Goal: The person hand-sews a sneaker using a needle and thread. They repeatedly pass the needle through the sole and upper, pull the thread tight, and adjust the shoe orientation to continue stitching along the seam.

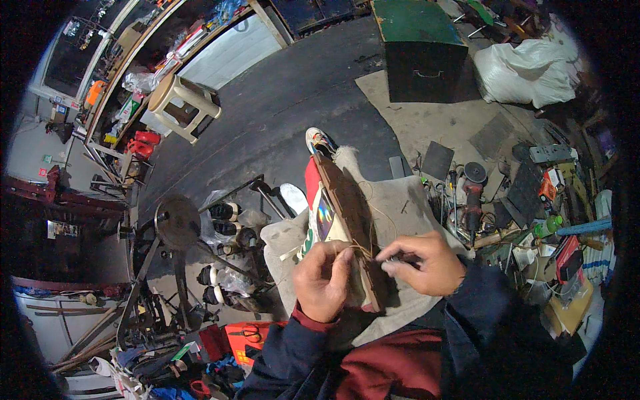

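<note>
On a pale cloth (400, 200) over my lap rests a shoe on its side, its brown sole (348, 207) turned toward my right. Its upper (325, 217) shows red, white, green and a shiny rainbow patch. Tan thread (381, 213) loops out from the sole and runs between my hands. My left hand (321, 280) is at the shoe's near part, thumb and forefinger pinched on the thread. Just right of the sole, my right hand (427, 263) is closed, with fingertips together near the thread; what they grip is too small to make out.
An iron stand with a round wheel (177, 222) stands at left, beside bagged shoes (230, 233). Scissors (250, 333) lie on a red packet. At right are an angle grinder (473, 200) and scattered tools. Farther off stand a stool (185, 107), a green-topped box (423, 60) and a white sack (527, 72).
</note>
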{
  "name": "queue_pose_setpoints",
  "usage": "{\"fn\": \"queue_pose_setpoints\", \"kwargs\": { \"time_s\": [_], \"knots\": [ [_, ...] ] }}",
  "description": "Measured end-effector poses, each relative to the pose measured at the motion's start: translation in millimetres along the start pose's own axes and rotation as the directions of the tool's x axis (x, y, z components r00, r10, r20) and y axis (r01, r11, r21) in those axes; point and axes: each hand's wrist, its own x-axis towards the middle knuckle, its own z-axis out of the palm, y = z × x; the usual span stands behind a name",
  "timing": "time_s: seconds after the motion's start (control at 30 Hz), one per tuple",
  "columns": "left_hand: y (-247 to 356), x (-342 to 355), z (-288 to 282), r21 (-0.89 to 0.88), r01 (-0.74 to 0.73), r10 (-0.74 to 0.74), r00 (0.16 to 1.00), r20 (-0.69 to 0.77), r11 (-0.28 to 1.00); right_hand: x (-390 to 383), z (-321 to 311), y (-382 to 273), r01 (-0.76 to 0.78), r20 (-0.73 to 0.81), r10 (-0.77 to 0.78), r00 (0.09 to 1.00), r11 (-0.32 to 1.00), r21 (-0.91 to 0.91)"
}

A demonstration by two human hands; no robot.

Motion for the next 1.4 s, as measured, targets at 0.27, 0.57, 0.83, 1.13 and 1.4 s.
{"fn": "queue_pose_setpoints", "kwargs": {
  "time_s": [0.27,0.57,0.83,1.13,1.4],
  "knots": [
    [-8.4,0.7,0.9,-0.11,0.088,-0.094,0.995,-0.042,0.99,2.9,-136.9,30.1,0.626,-0.732,0.243,0.636,0.393,0.674],
    [-4.8,-3.2,-2.7,-0.199,0.078,-0.083,0.996,-0.015,0.977,15.5,8.0,23.4,-0.014,-0.358,0.047,0.933,0.996,0.092],
    [-65.9,-32.4,-92.2,-0.331,-0.012,-0.136,0.898,-0.418,0.944,4.0,-6.0,15.8,-0.186,-0.034,0.205,0.978,0.936,0.298],
    [-154.7,-78.2,-176.4,-0.798,-0.064,-0.311,0.9,-0.306,0.6,41.6,14.5,-1.1,-0.188,-0.078,0.266,0.961,0.831,0.524],
    [-192.8,-77.5,-191.7,-0.875,-0.024,-0.317,0.927,-0.201,0.484,24.4,55.7,7.0,-0.149,-0.105,0.133,0.986,0.975,-0.165]
  ]
}}
